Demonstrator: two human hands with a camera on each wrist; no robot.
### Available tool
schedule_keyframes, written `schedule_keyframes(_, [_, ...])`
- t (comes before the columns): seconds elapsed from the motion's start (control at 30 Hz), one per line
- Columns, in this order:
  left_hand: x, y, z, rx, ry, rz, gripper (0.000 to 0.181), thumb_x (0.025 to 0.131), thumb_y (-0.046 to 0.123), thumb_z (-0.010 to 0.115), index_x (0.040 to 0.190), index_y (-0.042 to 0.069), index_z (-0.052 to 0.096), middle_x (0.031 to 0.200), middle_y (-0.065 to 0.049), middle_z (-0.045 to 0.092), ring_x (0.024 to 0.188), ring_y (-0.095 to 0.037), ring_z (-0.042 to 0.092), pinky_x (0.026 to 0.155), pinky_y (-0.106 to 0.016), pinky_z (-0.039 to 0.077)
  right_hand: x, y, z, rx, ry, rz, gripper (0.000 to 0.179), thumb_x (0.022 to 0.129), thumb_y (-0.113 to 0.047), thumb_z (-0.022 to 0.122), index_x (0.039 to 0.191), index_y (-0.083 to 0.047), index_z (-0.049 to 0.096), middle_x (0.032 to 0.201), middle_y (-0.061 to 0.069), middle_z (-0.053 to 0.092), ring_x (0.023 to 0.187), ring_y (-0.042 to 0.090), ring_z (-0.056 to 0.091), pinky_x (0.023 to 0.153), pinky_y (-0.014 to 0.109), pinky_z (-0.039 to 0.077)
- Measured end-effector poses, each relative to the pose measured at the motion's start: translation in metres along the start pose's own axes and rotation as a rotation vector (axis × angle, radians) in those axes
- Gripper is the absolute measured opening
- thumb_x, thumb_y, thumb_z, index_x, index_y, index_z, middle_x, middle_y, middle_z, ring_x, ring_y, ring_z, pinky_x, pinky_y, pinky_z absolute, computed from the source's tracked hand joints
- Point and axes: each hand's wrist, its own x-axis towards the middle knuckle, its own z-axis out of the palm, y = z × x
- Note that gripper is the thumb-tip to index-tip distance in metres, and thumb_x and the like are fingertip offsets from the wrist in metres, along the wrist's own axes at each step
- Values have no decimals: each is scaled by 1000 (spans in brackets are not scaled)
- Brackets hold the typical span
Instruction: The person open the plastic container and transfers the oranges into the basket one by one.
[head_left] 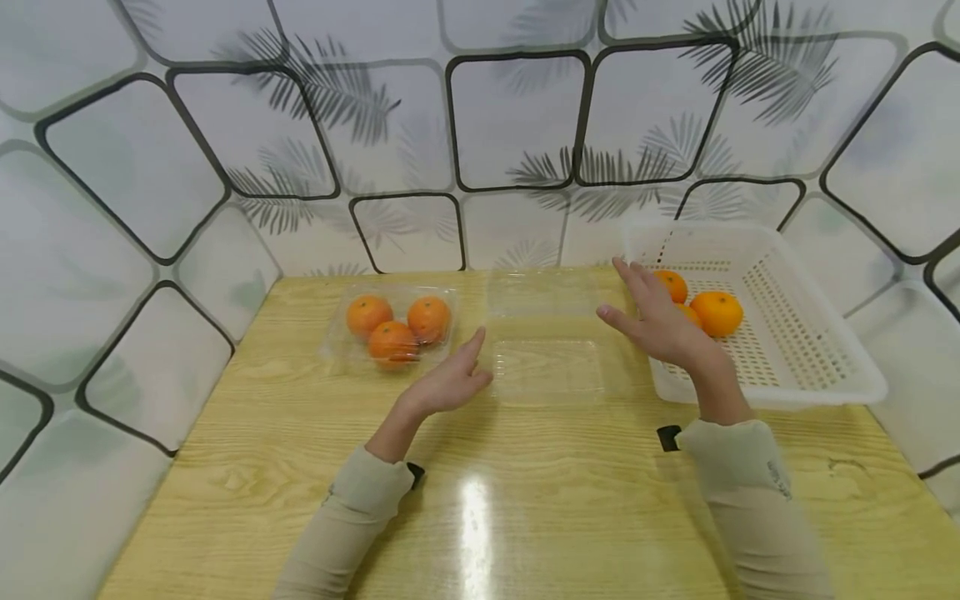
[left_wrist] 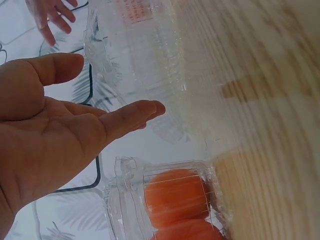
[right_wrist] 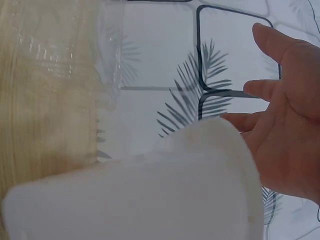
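My left hand [head_left: 452, 381] is held between two clear plastic containers, its fingers straight and nothing in them. To its left stands a clear container [left_wrist: 125, 200] with several oranges; three oranges [head_left: 393, 342] show in the head view. On its other side an open, see-through container [head_left: 547, 371] lies on the table with its lid raised toward the wall. My right hand [head_left: 660, 321] hovers over the near-left rim of a white plastic basket [head_left: 817, 333], fingers spread and holding nothing. Oranges [head_left: 716, 313] sit in the basket, partly hidden behind that hand.
The wooden table [head_left: 570, 500] runs up to a wall covering [head_left: 517, 125] printed with dark outlines and leaves. That covering also rises at the left and right sides. A glare patch lies on the table's front part.
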Motion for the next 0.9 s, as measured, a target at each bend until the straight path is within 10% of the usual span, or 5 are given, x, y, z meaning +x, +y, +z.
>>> schedule_keyframes(0.27, [-1,2,-1,102,22,31,73,104,14,46,157,-3,-1,165,-21,1,152,-32,5,121,-46,12,1,-4,23,3,-27,-37,80,103,-39,52,162,-14,3,165,22,-1,150,44,-2,113,69,9])
schedule_keyframes(0.9, [-3,3,-3,173,179,15,64,101,16,48,157,0,21,159,-23,26,146,-35,28,117,-49,26,6,-7,62,7,-60,-78,77,103,-38,53,161,-13,9,163,26,5,147,50,6,110,72,13])
